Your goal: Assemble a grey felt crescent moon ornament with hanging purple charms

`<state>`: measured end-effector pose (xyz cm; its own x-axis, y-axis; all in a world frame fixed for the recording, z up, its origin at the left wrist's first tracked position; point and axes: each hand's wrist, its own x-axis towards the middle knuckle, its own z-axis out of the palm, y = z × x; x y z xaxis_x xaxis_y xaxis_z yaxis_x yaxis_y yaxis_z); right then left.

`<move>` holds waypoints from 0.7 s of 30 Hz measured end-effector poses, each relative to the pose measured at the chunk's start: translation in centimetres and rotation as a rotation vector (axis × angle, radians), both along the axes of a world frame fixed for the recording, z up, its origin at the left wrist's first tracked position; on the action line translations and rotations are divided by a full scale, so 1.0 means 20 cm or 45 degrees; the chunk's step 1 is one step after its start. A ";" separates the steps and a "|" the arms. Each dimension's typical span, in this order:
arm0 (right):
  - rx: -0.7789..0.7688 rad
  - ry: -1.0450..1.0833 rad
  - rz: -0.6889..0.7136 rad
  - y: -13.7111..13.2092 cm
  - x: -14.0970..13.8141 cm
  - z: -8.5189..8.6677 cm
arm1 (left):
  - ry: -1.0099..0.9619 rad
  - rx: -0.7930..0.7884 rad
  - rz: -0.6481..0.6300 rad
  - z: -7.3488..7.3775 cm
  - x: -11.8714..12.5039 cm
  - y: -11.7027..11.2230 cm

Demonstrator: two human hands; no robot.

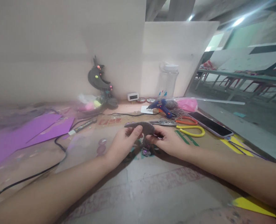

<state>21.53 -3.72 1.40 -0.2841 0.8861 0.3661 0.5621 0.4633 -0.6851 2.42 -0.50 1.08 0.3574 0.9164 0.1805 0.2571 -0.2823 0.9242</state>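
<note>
**Two-handed grip on a grey crescent piece**

Shows the grey crescent piece (144, 126) raised just above the cardboard mat (152, 177), at centre, in front of the glue gun (161, 106) and near the yellow-handled scissors (192, 131). Is pinched at its left end by the left hand (121, 143), thumb on top and fingers curled beneath. Is gripped at its right end by the right hand (169, 140), fingers closed narrowly around the lower edge. Hangs directly over small purple trimmings (146, 151), too blurred to identify. Judging from this pose, is best handled with both pinches light and close to the tips. Support the arch from below to avoid creasing it. Work low over the mat, well apart from the nozzle of the glue gun.
</note>
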 end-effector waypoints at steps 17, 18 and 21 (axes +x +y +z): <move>-0.092 0.192 0.062 0.00 -0.02 0.02 | 0.020 0.084 -0.044 0.02 0.01 -0.02; -0.090 0.185 0.068 0.00 -0.02 0.02 | 0.055 0.087 -0.045 0.02 0.01 -0.02; -0.090 0.176 0.048 0.00 -0.01 0.01 | 0.114 0.134 -0.037 0.03 0.01 -0.02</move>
<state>21.28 -3.64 1.67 -0.2687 0.9007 0.3413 0.4431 0.4302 -0.7865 2.57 -0.91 1.60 0.4024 0.8832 0.2409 0.3276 -0.3847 0.8630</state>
